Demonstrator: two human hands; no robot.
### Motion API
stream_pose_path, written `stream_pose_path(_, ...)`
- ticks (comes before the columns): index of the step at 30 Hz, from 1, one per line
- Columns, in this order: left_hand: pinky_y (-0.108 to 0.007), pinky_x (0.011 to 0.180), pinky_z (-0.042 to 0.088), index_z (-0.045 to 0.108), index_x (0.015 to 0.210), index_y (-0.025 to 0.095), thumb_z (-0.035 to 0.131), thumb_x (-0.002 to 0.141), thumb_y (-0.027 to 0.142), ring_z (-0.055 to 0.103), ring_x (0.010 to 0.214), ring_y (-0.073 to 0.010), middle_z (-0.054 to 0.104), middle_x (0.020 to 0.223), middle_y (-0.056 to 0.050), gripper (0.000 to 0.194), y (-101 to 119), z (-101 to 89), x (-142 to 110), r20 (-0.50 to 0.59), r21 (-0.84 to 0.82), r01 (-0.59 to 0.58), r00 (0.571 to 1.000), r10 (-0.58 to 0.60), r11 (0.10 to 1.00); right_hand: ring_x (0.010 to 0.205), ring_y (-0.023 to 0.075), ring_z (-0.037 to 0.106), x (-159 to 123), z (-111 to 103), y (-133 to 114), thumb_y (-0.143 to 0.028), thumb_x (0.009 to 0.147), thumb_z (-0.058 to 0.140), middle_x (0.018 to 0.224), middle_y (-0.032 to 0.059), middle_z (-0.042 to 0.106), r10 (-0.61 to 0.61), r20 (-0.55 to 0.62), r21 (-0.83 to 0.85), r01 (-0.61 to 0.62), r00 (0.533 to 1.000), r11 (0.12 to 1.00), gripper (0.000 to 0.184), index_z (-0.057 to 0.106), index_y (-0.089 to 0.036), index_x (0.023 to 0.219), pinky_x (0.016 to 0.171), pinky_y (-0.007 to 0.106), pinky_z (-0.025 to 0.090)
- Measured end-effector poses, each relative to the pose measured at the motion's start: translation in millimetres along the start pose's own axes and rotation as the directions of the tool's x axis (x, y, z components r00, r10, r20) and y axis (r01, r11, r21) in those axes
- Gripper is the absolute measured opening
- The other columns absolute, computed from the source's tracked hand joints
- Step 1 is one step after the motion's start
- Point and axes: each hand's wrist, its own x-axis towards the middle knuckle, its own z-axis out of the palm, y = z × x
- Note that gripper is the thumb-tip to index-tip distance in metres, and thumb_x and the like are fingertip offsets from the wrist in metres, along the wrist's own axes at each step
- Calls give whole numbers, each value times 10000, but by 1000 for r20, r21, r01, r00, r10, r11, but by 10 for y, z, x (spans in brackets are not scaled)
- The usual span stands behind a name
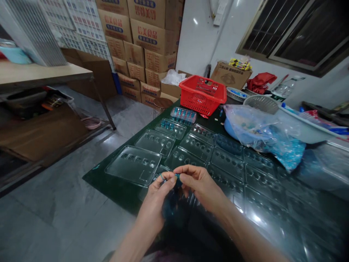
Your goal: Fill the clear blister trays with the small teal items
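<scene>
Both hands meet over the near edge of the green table (125, 196). My left hand (156, 194) is closed, thumb and forefinger pinched at a small teal piece (178, 176); a thin teal loop (162, 177) shows at one of its fingers. From the other side my right hand (203, 183) pinches the same piece between thumb and forefinger. Fingers cover most of it, so its kind stays unclear. Just beyond lie clear plastic trays (133, 165) with small moulded hollows. One farther tray (171, 128) holds several teal pieces.
A red plastic basket (203, 95) stands at the table's far end, near a filled clear tray (183, 115). To the right sit a blue basin (236, 127) under plastic film and a pale basin (305, 125). Stacked cartons (148, 34) line the back; a wooden table (46, 74) stands left.
</scene>
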Motion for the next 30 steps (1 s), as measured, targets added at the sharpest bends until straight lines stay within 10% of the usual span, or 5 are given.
stream_pose_path(12, -189, 437, 381, 476, 735, 197, 537, 737, 303, 541, 487, -115, 566, 527, 14, 122, -70, 98, 36, -55, -21, -33, 998, 32, 999, 513, 83, 498, -51, 60, 0, -260, 636, 660, 637, -20, 540, -49, -217, -97, 29, 975, 995, 204, 579, -153, 790, 428, 196, 428)
stream_pose_path(30, -171, 360, 329, 456, 711, 199, 562, 708, 330, 465, 377, -84, 544, 487, 26, 169, -72, 121, 39, 0, -51, 58, 998, -58, 997, 444, 63, 440, -158, -107, 13, -325, 683, 614, 531, -37, 473, 155, -64, 131, -146, 986, 981, 218, 555, -131, 763, 336, 155, 353)
